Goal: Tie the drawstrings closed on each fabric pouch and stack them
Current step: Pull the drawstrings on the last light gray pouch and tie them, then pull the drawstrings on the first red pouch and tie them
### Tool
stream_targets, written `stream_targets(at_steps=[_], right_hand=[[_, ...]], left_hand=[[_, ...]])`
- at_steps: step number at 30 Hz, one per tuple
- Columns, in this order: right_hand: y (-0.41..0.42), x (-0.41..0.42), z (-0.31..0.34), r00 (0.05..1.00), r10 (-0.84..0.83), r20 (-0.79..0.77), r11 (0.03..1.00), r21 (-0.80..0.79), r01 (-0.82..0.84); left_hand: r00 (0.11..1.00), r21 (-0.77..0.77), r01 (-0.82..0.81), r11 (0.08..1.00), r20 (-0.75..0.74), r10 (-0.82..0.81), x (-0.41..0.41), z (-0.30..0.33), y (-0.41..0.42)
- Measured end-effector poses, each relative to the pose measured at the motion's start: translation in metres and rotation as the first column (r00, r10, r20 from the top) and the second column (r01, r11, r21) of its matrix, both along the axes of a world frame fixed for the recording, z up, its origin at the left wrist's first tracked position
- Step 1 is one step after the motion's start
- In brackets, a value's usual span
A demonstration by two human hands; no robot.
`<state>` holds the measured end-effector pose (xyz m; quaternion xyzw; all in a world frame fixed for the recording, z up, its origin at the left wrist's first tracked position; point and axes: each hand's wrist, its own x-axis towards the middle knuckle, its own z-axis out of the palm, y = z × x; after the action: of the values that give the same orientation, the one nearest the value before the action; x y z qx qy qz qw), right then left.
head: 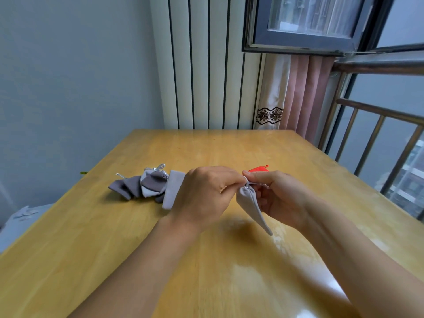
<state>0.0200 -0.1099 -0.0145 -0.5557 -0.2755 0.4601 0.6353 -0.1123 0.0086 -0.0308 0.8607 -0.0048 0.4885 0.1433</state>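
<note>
The grey pouch [251,204] hangs above the tabletop [218,260], its gathered neck pinched between your left hand [204,193] and right hand [278,196]; the drawstring there is too small to make out. Your right hand half hides a red pouch [258,169]; more grey pouches [146,185] lie left.

L hand [206,193] + R hand [278,196] raised, fingers pinched, tips meeting.
</note>
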Motion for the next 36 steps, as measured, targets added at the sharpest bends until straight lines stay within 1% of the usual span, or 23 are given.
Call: stream_targets(at_steps=[2, 4, 6, 7, 8, 10, 11, 13, 17, 24, 27, 29, 30, 31, 32, 33, 34, 36], right_hand=[[0.002, -0.002, 0.001, 0.999, -0.016, -0.039, 1.0, 0.02, 0.016], [0.004, -0.002, 0.0, 0.997, -0.043, -0.059, 0.998, 0.044, 0.045], [0.005, 0.002, -0.002, 0.992, -0.102, -0.076, 0.991, 0.076, 0.108], [0.005, 0.005, -0.002, 0.987, -0.148, -0.067, 0.984, 0.088, 0.153], [0.005, 0.008, -0.002, 0.98, -0.198, -0.017, 0.975, 0.101, 0.198], [0.004, 0.008, -0.001, 0.958, -0.268, 0.103, 0.956, 0.153, 0.251], [0.004, 0.007, 0.0, 0.949, -0.285, 0.137, 0.949, 0.179, 0.259], [0.003, 0.007, 0.0, 0.936, -0.313, 0.16, 0.938, 0.206, 0.279], [0.003, 0.009, 0.001, 0.917, -0.344, 0.202, 0.93, 0.211, 0.302], [0.007, 0.007, -0.002, 0.892, -0.384, 0.238, 0.914, 0.236, 0.331], [0.009, 0.007, -0.008, 0.867, -0.336, 0.368, 0.937, 0.226, 0.267], [0.007, 0.017, -0.007, 0.86, -0.277, 0.428, 0.96, 0.156, 0.232], [0.005, 0.026, -0.007, 0.809, -0.275, 0.519, 0.959, 0.089, 0.269], [0.003, 0.038, -0.008, 0.686, -0.263, 0.678, 0.939, 0.016, 0.344], [0.0, 0.049, -0.012, 0.523, -0.208, 0.826, 0.9, -0.049, 0.434], [-0.003, 0.057, -0.016, 0.407, -0.124, 0.905, 0.858, -0.109, 0.503], [-0.005, 0.063, -0.022, 0.367, -0.043, 0.929, 0.82, -0.176, 0.544], [-0.004, 0.065, -0.029, 0.386, 0.043, 0.922, 0.772, -0.276, 0.573]], left_hand=[[0.999, -0.177, 0.016, 0.984, 0.054, -0.007, 0.005, -0.005, -0.004], [0.997, -0.38, 0.044, 0.924, 0.07, -0.018, 0.012, -0.011, -0.009], [0.996, -0.552, 0.067, 0.831, 0.081, -0.026, 0.017, -0.014, -0.011], [0.994, -0.634, 0.082, 0.769, 0.108, -0.017, 0.02, -0.015, -0.011], [0.989, -0.714, 0.108, 0.691, 0.147, -0.003, 0.022, -0.015, -0.011], [0.976, -0.822, 0.173, 0.543, 0.216, 0.017, 0.025, -0.013, -0.011], [0.972, -0.845, 0.19, 0.5, 0.232, 0.023, 0.027, -0.012, -0.012], [0.969, -0.862, 0.211, 0.46, 0.245, 0.014, 0.032, -0.011, -0.014], [0.964, -0.862, 0.231, 0.451, 0.265, 0.013, 0.033, -0.008, -0.015], [0.961, -0.839, 0.207, 0.503, 0.27, 0.054, 0.031, -0.008, -0.012], [0.974, -0.842, 0.202, 0.5, 0.224, -0.017, 0.025, -0.006, -0.009], [0.977, -0.83, 0.19, 0.525, 0.214, -0.015, 0.016, -0.002, 0.001], [0.978, -0.818, 0.157, 0.554, 0.205, 0.026, 0.009, 0.002, 0.01], [0.981, -0.804, 0.099, 0.586, 0.179, 0.08, 0.002, 0.006, 0.021], [0.982, -0.787, 0.021, 0.617, 0.132, 0.135, -0.005, 0.01, 0.033], [0.981, -0.761, -0.071, 0.645, 0.063, 0.183, -0.012, 0.013, 0.044], [0.975, -0.724, -0.169, 0.668, -0.025, 0.22, -0.018, 0.014, 0.053], [0.941, -0.624, -0.337, 0.705, -0.196, 0.276, -0.023, 0.009, 0.064]])
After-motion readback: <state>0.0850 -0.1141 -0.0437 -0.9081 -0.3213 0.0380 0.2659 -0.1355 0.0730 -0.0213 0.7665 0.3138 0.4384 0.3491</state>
